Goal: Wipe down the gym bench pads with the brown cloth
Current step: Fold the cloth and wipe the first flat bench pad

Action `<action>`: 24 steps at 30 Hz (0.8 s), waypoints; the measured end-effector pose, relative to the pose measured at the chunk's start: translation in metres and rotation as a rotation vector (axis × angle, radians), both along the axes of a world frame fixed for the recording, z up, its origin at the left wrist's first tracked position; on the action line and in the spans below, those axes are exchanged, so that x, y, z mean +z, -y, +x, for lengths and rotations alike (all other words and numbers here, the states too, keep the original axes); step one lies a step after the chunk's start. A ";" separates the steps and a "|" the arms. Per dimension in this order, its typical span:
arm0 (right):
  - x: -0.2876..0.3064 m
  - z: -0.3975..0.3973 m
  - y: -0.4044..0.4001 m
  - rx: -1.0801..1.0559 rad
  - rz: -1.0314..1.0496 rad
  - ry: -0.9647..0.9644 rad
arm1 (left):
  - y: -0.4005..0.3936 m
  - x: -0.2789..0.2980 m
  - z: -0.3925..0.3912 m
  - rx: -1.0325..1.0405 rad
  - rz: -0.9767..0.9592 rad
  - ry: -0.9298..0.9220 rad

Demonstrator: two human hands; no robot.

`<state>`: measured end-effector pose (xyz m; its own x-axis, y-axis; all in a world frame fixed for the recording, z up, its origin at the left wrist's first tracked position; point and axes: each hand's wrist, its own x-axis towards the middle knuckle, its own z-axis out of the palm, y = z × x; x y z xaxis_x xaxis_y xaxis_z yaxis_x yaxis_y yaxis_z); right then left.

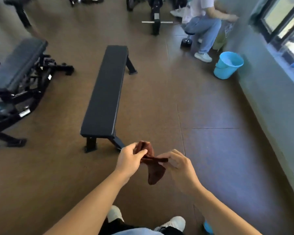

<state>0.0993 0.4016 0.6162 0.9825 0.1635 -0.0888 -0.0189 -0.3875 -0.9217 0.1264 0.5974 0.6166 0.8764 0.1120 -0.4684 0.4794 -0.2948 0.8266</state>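
Brown rubbery gym floor (159,102) fills most of the view, with a grey wall (265,92) and windows running down the right side.

Both hands are out in front, above the floor, sharing the brown cloth (154,164). Left hand (130,160) pinches one bunched end of it between thumb and fingers, and the right hand (179,164) pinches the other end, fingers curled. The cloth is stretched a bit between them and the rest droops down in a loose flap (kinda looks like a sock from here). It isn't touching anything but the hands.

Just beyond the left hand is the near end of a flat bench (105,92), black pad running away from the camera, black legs on the floor. Off to the left there's an adjustable bench (19,65) with its own black pad, slightly blurred.

Further out on the right, a light blue bucket (228,65) sits on the floor by the wall. Behind it another person (205,26) in jeans and white shoes crouches near the wall, with a dumbbell (187,38) standing upright beside them. Wearer's own white shoes (174,223) show at the bottom edge.
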 end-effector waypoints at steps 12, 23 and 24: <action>0.008 0.081 -0.182 0.163 -0.062 -0.159 | -0.175 0.006 0.019 -0.011 -0.223 -0.055; -0.019 0.169 -0.219 0.321 -0.065 -0.279 | -0.201 -0.012 0.078 0.163 -0.190 -0.117; -0.018 0.180 -0.220 0.338 -0.048 -0.280 | -0.200 -0.013 0.087 0.161 -0.184 -0.126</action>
